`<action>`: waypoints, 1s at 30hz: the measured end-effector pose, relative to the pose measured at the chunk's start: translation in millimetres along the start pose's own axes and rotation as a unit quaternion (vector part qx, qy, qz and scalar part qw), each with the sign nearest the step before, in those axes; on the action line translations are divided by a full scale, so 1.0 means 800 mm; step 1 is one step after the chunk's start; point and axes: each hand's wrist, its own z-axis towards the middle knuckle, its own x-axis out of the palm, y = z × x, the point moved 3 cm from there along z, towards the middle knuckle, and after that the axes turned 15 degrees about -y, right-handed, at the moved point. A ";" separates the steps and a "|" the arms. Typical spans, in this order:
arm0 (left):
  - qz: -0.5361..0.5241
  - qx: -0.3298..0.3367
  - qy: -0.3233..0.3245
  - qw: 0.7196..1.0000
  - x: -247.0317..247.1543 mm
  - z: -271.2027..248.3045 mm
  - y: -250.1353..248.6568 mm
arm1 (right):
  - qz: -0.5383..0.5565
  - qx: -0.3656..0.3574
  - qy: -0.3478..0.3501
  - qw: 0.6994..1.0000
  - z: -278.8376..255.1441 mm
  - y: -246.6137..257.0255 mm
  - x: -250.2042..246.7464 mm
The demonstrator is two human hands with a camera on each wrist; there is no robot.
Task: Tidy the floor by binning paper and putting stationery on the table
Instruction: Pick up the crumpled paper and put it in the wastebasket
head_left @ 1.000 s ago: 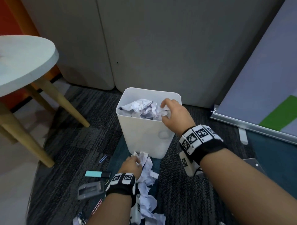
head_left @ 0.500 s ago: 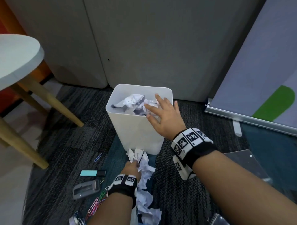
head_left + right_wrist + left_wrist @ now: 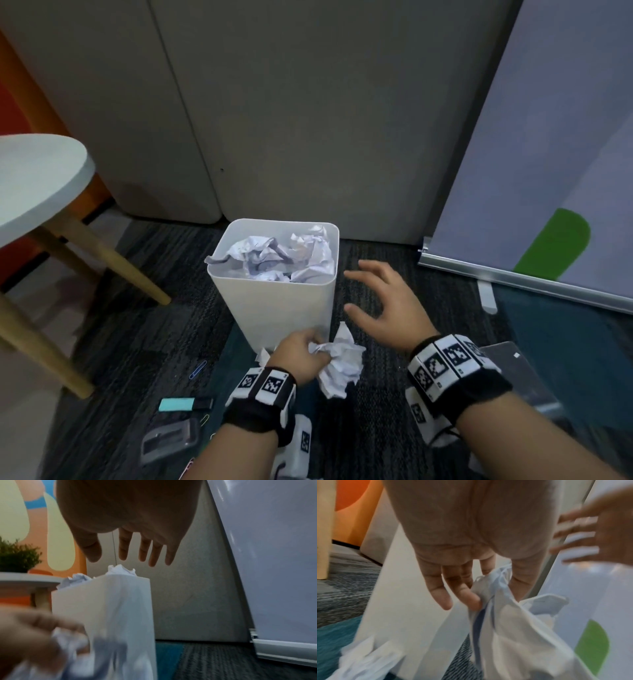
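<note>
A white bin (image 3: pixel 274 305) stands on the carpet, full of crumpled paper (image 3: pixel 274 255). In front of it my left hand (image 3: pixel 301 353) grips a crumpled paper ball (image 3: pixel 340 363), lifted off the floor; the left wrist view shows the fingers (image 3: pixel 467 595) pinching that paper (image 3: pixel 513 628). My right hand (image 3: pixel 380 298) hovers open to the right of the bin with fingers spread and nothing in it, as the right wrist view (image 3: pixel 133 551) confirms. On the floor at the lower left lie a teal highlighter (image 3: pixel 185 404), a grey stapler (image 3: pixel 169 440) and a blue paper clip (image 3: pixel 198 369).
A round white table (image 3: pixel 37 181) on wooden legs stands at the left. A grey partition fills the back, and a roll-up banner (image 3: pixel 548 171) with its metal base leans at the right. A dark flat object (image 3: pixel 513 363) lies under my right forearm.
My right hand has left the bin's top and drawn back to the right, open. My left hand has raised the crumpled paper off the floor toward the bin's front.
</note>
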 end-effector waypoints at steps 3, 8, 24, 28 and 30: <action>-0.053 0.059 -0.021 0.997 -0.003 0.002 -0.035 | -0.005 0.067 0.129 0.989 -0.026 -0.034 0.001; -0.099 0.141 -0.061 0.983 0.002 0.000 -0.082 | 0.029 0.167 0.185 0.968 -0.055 -0.071 0.001; -0.115 0.212 -0.300 0.923 -0.064 -0.019 -0.131 | 0.108 0.172 -0.219 0.955 0.036 -0.035 -0.086; -0.172 0.127 -0.408 0.887 -0.095 -0.008 -0.086 | 0.102 0.056 -0.199 0.973 0.079 0.036 -0.059; -0.183 0.082 -0.465 0.862 -0.110 -0.003 -0.056 | 0.108 0.034 -0.161 0.980 0.092 0.063 -0.036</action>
